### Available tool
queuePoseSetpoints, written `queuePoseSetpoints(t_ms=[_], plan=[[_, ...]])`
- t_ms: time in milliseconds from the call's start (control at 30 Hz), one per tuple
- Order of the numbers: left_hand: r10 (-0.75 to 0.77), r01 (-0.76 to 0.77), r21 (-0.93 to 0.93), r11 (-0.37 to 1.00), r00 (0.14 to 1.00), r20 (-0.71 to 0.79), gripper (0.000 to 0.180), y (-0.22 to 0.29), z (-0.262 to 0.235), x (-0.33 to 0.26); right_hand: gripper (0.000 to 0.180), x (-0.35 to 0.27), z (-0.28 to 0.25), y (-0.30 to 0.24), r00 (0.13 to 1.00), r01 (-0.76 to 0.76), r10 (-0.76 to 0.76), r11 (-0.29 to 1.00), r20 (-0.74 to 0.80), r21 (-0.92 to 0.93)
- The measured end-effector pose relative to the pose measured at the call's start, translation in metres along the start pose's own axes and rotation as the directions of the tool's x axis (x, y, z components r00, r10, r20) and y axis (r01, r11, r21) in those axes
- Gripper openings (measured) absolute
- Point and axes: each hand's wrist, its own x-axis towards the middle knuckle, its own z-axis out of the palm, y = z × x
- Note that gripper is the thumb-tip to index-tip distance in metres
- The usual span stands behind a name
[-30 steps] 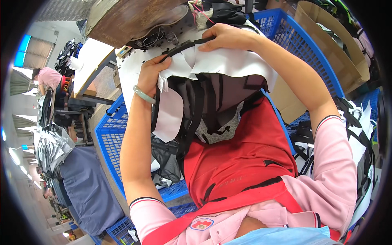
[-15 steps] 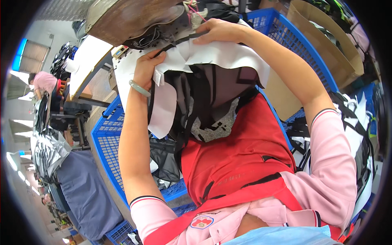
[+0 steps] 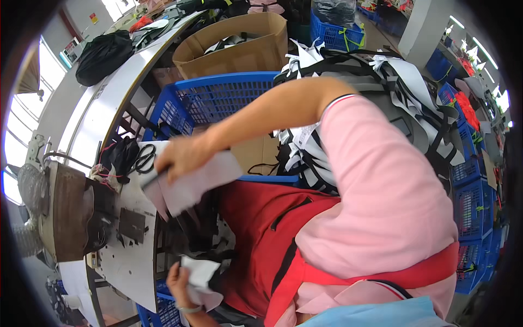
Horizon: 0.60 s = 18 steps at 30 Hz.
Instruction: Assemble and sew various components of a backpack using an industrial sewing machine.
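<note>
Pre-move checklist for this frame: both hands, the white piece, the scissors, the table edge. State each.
1. Right hand has hold of the white fabric piece: ok, the hand lies over its upper edge.
2. Left hand grips the lower white piece: ok, held at the table edge.
3. Black scissors apart from the right hand: not ok, they lie right beside it.
4. Piece flat on the sewing table: not ok, it hangs off toward the red apron.
5. Fingers under the fabric: cannot tell, hidden.

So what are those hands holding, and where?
Both hold a pale fabric piece: the right hand presses its upper edge, the left hand pinches its lower end.
</note>
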Motion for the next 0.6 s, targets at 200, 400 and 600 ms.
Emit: queuePoseSetpoints(t_ms=[200, 400, 600], plan=[[-0.093, 0.122, -0.124, 0.985, 0.971, 0.218, 0.026, -0.048, 0.067, -0.009, 0.049, -0.051, -0.199, -0.056, 0.851, -0.227, 0.025, 0.918, -0.525, -0.325], [-0.067, 0.064, 0.019, 0.998, 0.978, 0.197, 0.028, -0.059, 0.077, 0.003, 0.031, -0.196, -0.402, -0.075, 0.498, -0.607, 0.011, 0.718, -0.867, -0.339], [-0.069, 0.06, 0.047, 0.997, 0.971, 0.229, 0.029, -0.062, 0.092, 0.012, 0.038, -0.482, -0.434, 0.004, 0.249, -0.968, 0.034, -0.031, -0.968, -0.25]])
